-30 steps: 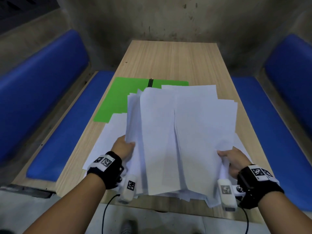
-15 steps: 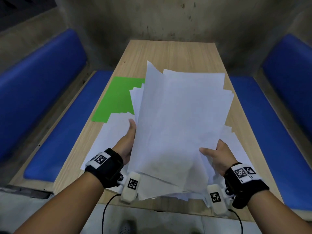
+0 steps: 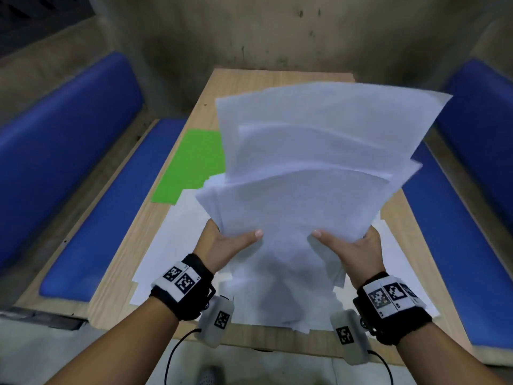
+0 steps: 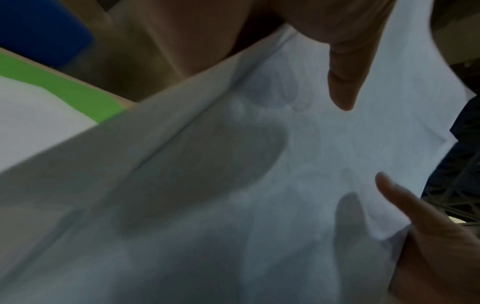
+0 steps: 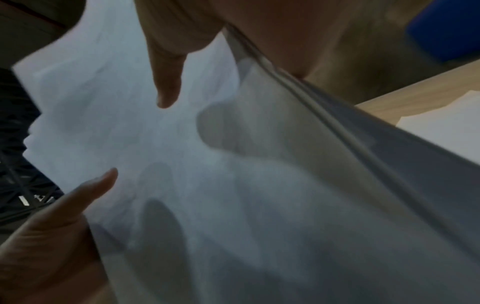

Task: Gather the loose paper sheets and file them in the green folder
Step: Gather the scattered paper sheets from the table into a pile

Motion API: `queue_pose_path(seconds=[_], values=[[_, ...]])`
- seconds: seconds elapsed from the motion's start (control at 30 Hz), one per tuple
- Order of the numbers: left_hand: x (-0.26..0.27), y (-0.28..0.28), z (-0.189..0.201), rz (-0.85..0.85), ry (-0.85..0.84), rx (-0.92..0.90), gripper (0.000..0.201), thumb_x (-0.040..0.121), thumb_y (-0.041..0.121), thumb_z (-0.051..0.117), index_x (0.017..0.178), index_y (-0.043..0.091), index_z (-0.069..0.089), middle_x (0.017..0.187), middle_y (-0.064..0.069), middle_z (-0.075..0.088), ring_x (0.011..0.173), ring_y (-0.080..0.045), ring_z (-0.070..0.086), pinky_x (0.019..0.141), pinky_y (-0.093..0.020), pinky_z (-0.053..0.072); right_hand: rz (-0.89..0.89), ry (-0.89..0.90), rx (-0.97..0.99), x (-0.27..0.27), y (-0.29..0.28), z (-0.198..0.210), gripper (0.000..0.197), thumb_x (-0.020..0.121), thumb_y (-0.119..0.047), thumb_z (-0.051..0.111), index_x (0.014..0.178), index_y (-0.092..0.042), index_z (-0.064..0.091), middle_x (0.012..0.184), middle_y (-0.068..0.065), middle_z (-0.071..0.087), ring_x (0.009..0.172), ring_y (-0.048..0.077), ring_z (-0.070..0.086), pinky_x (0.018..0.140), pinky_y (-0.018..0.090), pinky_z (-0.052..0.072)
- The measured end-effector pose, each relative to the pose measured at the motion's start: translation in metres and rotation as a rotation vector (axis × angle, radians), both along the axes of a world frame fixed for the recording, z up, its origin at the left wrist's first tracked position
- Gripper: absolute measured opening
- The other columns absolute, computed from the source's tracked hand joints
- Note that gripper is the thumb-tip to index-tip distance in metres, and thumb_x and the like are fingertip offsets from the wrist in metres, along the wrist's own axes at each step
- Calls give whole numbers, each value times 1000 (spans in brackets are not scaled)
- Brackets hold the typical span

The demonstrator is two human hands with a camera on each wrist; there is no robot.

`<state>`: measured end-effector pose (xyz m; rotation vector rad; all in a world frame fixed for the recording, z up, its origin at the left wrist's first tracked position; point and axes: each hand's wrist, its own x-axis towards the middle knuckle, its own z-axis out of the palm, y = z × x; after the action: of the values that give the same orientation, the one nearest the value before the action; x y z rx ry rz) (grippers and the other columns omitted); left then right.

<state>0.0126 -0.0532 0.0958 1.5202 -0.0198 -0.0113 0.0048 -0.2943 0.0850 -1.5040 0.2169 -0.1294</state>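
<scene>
I hold a fanned stack of white paper sheets [image 3: 313,173] tilted up above the table. My left hand [image 3: 230,243] grips its lower left edge, thumb on the front and fingers behind. My right hand [image 3: 347,245] grips the lower right edge the same way. Up close the stack [image 4: 259,185] fills the left wrist view, and the stack [image 5: 207,185] fills the right wrist view, with finger shadows showing through. The green folder [image 3: 191,165] lies flat at the table's left, partly hidden by the sheets. More loose sheets [image 3: 177,245] lie on the table beneath.
The wooden table [image 3: 266,81] runs away from me to a concrete wall. Blue padded benches [image 3: 69,151] flank it on the left and right [image 3: 472,218]. Cables hang from the wrist cameras at the near table edge.
Both hands have lifted the stack higher and tipped it upright toward me. The thumbs have moved inward onto its front face. The stack now covers more of the green folder.
</scene>
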Motion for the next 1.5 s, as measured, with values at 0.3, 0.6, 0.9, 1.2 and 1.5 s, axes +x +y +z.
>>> queue_pose_path(seconds=[0.3, 0.6, 0.9, 1.2, 1.5], values=[[-7, -1, -31, 14, 127, 57, 32, 73, 6, 78, 102, 16, 68, 88, 12, 74, 82, 6, 69, 67, -9, 50, -60, -9, -86, -10, 3, -8, 77, 46, -25, 95, 111, -4, 61, 106, 6, 71, 101, 20, 68, 98, 40, 51], [-8, -6, -2, -36, -39, -23, 35, 71, 1, 73, 100, 20, 66, 90, 13, 76, 86, -3, 71, 69, -14, 53, -3, -220, -87, -19, -1, 16, 55, 58, -14, 86, 106, -19, 60, 95, -13, 74, 92, 5, 70, 74, 22, 56], [-1, -5, 14, -23, -131, -27, 41, 65, 9, 80, 101, 23, 67, 95, 7, 76, 91, -9, 71, 72, -21, 55, -23, -416, -107, -19, 4, 40, 77, 58, -9, 82, 114, -37, 37, 111, -31, 56, 112, 3, 58, 91, 26, 52], [5, -14, -33, 16, 23, 172, 16, 88, 11, 62, 91, 26, 66, 77, 27, 72, 76, 11, 66, 67, -7, 48, 9, 67, -397, -13, -7, -41, 24, 87, -13, 65, 111, -11, 63, 103, 6, 66, 110, 29, 62, 94, 37, 47], [-1, -17, -74, 145, 438, 286, 50, 84, 8, 63, 130, 15, 44, 124, -10, 52, 100, -21, 53, 87, -35, 46, -484, 385, -88, 0, -66, -73, 39, 93, -8, 52, 130, 5, 49, 127, 10, 57, 112, 26, 56, 92, 29, 38]])
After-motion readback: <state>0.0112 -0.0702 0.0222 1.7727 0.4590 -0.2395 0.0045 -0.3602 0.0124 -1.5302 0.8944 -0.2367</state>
